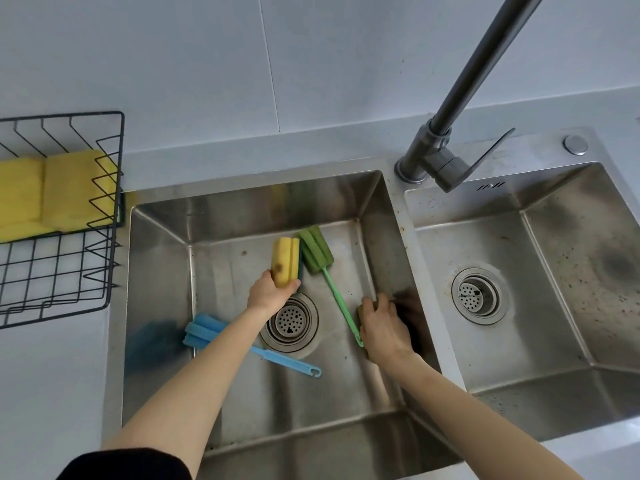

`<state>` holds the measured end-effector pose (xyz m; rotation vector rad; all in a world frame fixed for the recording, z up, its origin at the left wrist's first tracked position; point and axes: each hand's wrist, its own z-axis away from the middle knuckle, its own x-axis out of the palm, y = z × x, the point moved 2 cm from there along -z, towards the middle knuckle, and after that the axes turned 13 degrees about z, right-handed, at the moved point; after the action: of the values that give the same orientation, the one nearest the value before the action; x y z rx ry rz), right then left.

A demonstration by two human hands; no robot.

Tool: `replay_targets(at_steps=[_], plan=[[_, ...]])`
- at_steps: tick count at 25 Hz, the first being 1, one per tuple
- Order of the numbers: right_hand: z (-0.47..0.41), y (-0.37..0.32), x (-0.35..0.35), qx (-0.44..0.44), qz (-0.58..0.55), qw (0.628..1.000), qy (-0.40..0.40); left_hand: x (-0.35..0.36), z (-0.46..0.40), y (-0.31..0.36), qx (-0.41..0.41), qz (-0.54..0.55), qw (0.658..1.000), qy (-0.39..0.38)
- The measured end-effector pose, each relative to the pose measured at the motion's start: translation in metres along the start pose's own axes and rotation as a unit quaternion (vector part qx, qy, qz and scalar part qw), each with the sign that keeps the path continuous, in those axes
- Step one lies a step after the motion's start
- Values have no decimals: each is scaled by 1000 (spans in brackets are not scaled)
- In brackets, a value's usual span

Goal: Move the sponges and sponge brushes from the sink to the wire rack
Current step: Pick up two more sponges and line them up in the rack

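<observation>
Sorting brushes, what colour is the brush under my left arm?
Blue, the blue sponge brush, clearest in the head view.

We see two sponge brushes in the sink, a blue sponge brush and a green sponge brush. We count two yellow sponges in the wire rack, a left rack sponge and a right rack sponge. We count one more yellow sponge in one hand.

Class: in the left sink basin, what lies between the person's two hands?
In the head view, the green sponge brush slants between the left hand and the right hand; the drain strainer also sits there.
</observation>
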<state>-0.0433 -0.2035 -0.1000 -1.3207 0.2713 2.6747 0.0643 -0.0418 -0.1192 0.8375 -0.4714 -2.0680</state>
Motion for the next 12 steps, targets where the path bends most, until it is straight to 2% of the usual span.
replay_targets(at_steps=[8,12], plan=[[8,-7,-5,-11,-2,1000,19,-12,18,-14,-26,29,999,9],[17,-14,-20,5,-83,995,50,-18,38,-19,-20,72,997,2]])
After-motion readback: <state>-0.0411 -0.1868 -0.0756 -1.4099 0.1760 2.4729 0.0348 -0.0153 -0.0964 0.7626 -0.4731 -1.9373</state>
